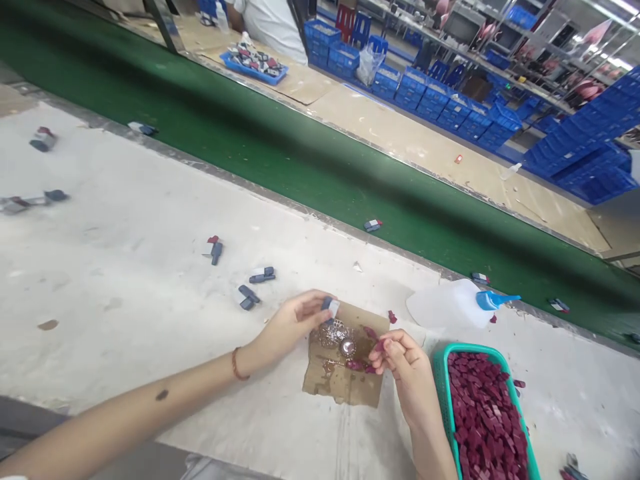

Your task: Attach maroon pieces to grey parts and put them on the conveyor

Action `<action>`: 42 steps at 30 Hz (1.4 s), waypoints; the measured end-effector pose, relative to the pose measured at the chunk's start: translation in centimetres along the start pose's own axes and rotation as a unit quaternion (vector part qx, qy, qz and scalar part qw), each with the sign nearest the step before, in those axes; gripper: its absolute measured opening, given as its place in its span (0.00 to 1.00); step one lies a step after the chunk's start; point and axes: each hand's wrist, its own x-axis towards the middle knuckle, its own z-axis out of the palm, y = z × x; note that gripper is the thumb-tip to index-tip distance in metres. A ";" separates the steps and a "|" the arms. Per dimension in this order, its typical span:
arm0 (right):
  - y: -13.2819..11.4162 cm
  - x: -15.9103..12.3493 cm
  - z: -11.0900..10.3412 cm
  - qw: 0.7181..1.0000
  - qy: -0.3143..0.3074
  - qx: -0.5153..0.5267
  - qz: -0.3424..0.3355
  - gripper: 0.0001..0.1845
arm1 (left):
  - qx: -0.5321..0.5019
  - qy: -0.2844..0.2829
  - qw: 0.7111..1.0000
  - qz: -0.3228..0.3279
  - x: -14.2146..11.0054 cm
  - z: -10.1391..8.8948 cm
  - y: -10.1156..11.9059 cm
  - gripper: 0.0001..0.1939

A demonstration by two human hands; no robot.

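Observation:
Over a stained piece of brown cardboard (345,390), my left hand (311,312) pinches a small grey-and-white plastic part (330,307). Just right of it, my right hand (403,357) grips a small maroon piece (381,345) between thumb and fingers. Wet, shiny liquid and a small round metal cap (347,347) lie on the cardboard between the hands. Some maroon pieces (356,365) rest by the right fingertips. A green basket (440,373) heaped with maroon pieces (487,420) stands right of my right hand.
A white squeeze bottle (445,303) with a blue nozzle lies behind the basket. Grey parts (249,297) are scattered to the left on the white table (150,267). Beyond runs a green conveyor belt (300,173) carrying several parts. Across it, a person (273,27) sits near a blue tray (255,72).

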 end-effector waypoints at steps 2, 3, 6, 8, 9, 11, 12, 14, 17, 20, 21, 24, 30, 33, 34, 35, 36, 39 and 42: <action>0.7 0.5 0.6 0.998 0.003 -0.057 -0.029 0.22 | -0.025 -0.027 0.999 -0.020 -0.7 0.6 -0.7 0.22; 1.1 0.7 0.9 0.995 0.007 -0.083 -0.045 0.21 | -0.040 -0.039 0.998 -0.029 -0.9 0.8 -1.0 0.22; 2.3 1.0 1.5 0.983 0.009 -0.161 -0.085 0.18 | -0.077 -0.052 0.995 -0.036 -1.2 1.1 -1.8 0.23; 2.8 1.0 1.8 0.968 -0.007 -0.223 -0.114 0.15 | -0.085 -0.043 0.995 -0.026 -1.3 1.1 -2.3 0.22; 2.9 1.0 1.9 0.959 -0.018 -0.252 -0.131 0.13 | -0.086 -0.037 0.995 -0.020 -1.4 1.1 -2.4 0.22; 3.0 1.0 2.0 0.938 -0.038 -0.300 -0.169 0.11 | -0.082 -0.027 0.996 -0.012 -1.5 1.1 -2.7 0.23; 3.0 1.0 2.0 0.928 -0.046 -0.321 -0.186 0.11 | -0.079 -0.024 0.997 -0.010 -1.6 1.1 -2.7 0.24; 3.0 1.1 1.8 0.907 -0.055 -0.358 -0.214 0.12 | -0.069 -0.021 0.997 -0.008 -1.7 1.1 -2.9 0.24; 3.1 1.1 1.4 0.881 -0.049 -0.401 -0.247 0.14 | -0.045 -0.015 0.999 0.006 -1.9 1.1 -3.0 0.22; 3.1 1.1 1.2 0.869 -0.054 -0.416 -0.263 0.15 | -0.036 -0.018 0.999 0.021 -2.1 1.1 -2.7 0.17; 3.2 1.2 1.2 0.869 -0.056 -0.415 -0.264 0.15 | -0.034 -0.027 0.999 0.026 -2.2 1.1 -2.5 0.15; 3.2 1.2 1.2 0.875 -0.056 -0.406 -0.257 0.15 | 0.002 -0.054 0.998 0.043 -2.4 1.0 -2.2 0.14; 3.1 1.0 1.4 0.897 -0.050 -0.378 -0.225 0.15 | 0.031 -0.093 0.995 0.024 -2.6 1.0 -2.4 0.22; 2.9 0.9 1.5 0.926 -0.033 -0.326 -0.188 0.16 | 0.030 -0.106 0.994 0.010 -2.9 0.9 -2.4 0.24; 2.8 0.9 1.5 0.939 -0.024 -0.296 -0.172 0.16 | 0.046 -0.105 0.993 0.012 -3.0 0.9 -2.3 0.23; 2.7 0.8 1.5 0.953 -0.013 -0.259 -0.156 0.17 | 0.072 -0.101 0.992 0.020 -3.1 0.9 -2.2 0.21; 2.7 0.7 1.5 0.966 -0.003 -0.216 -0.138 0.18 | 0.104 -0.096 0.989 0.032 -3.2 0.8 -2.1 0.20; 2.4 0.6 1.9 0.990 0.009 -0.096 -0.102 0.20 | 0.182 -0.105 0.976 0.056 -3.3 0.7 -2.0 0.16; 2.3 0.4 2.7 0.995 -0.013 -0.033 -0.095 0.21 | 0.225 -0.155 0.960 0.063 -3.2 0.7 -2.2 0.15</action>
